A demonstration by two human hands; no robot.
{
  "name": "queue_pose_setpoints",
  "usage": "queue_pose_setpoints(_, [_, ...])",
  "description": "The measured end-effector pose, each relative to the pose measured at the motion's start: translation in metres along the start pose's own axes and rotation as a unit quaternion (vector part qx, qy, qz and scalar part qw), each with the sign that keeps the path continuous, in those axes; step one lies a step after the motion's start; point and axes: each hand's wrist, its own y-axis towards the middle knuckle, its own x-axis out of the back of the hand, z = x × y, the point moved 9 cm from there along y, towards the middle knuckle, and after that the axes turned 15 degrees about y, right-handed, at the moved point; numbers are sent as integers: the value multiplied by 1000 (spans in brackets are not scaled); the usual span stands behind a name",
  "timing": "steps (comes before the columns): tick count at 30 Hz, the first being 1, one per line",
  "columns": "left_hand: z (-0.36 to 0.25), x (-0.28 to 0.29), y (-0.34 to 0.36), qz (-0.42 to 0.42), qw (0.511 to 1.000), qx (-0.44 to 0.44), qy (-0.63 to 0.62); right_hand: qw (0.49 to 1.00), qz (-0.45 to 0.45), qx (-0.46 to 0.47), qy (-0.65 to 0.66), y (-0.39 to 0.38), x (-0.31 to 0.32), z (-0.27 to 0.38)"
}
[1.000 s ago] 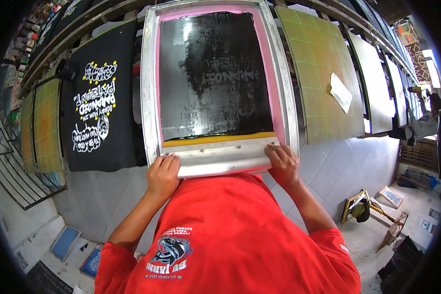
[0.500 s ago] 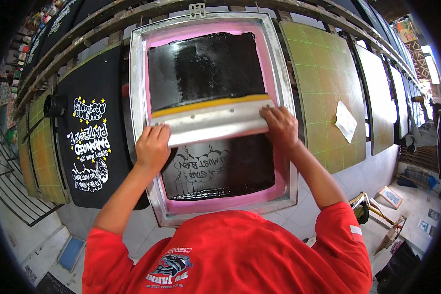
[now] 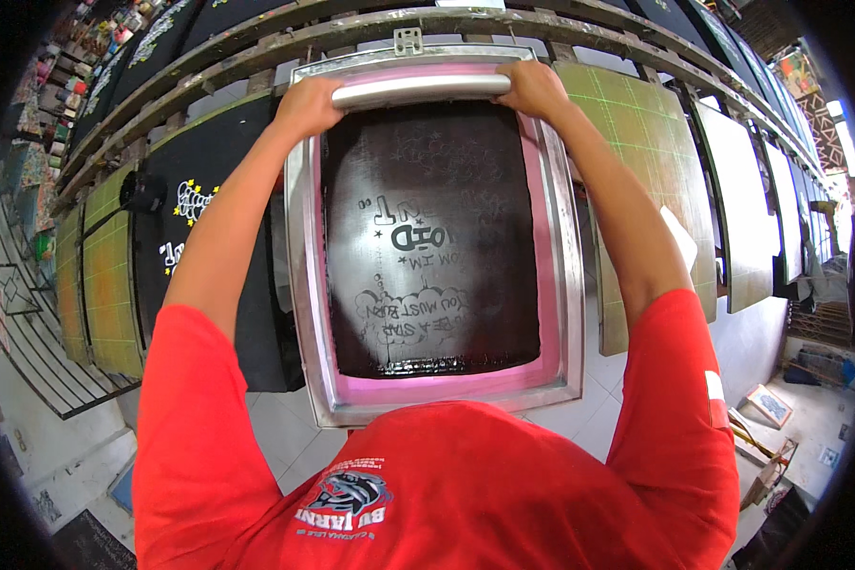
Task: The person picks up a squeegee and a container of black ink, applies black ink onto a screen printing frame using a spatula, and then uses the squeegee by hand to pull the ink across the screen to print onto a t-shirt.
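A long metal squeegee (image 3: pixel 420 90) lies across the far end of a screen-printing frame (image 3: pixel 571 294), which has a silvery metal border. My left hand (image 3: pixel 310 106) is closed around the squeegee's left end. At its other end my right hand (image 3: pixel 536 89) grips it, both arms stretched far forward. Black ink (image 3: pixel 427 256) covers the mesh inside a pink margin (image 3: pixel 547 313). Faint lettering and cloud shapes show through the dark coat, and a thicker wet ridge runs along the near edge. The squeegee's blade is hidden from view.
Left of the frame lies black fabric (image 3: pixel 268 332) with white and yellow prints, partly behind my arm. A dark pot (image 3: pixel 141 192) sits beyond it. Green gridded boards (image 3: pixel 627 123) and white panels (image 3: pixel 739 190) stand to the right, with a white scrap (image 3: pixel 679 239). A wooden rail (image 3: pixel 484 23) runs behind.
Both hands have pushed the squeegee from the middle of the screen to its far end. Its yellow-edged blade no longer shows, and more design shows through the mesh.
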Motion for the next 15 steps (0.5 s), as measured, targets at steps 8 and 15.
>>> queue_pose_setpoints(8, [-62, 90, -98, 2, 998, 32, -60, 999, -13, -17, 36, -112, 79, 59])
queue_pose_setpoints(15, [-163, 118, -311, 11, 991, 36, -129, 996, 18, -46, 76, -325, 51, 147])
